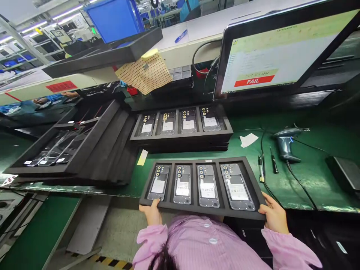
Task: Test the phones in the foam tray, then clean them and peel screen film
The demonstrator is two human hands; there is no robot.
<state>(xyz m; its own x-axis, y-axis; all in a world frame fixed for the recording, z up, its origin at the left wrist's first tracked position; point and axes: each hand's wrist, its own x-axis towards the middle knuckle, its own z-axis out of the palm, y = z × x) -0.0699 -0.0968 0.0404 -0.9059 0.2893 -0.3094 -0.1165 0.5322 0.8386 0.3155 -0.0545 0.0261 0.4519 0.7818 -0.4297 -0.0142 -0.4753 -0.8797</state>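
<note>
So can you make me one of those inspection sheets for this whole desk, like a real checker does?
Surface: green bench top, partly covered by trays and tools.
Job's things: black tray holding four phone bodies with white labels; behind it, a tray stack, four similar units in its top tray.
Clutter: screwdriver, pen-like tool, white paper scrap, yellow slip, handheld scanner.
Hands: left hand and right hand grip the black tray's near corners; some fingers hidden.
Cables: scanner cable trails toward the bench's near edge.
Surroundings: monitor showing FAIL; blue bin; more black trays stacked at left.
</note>
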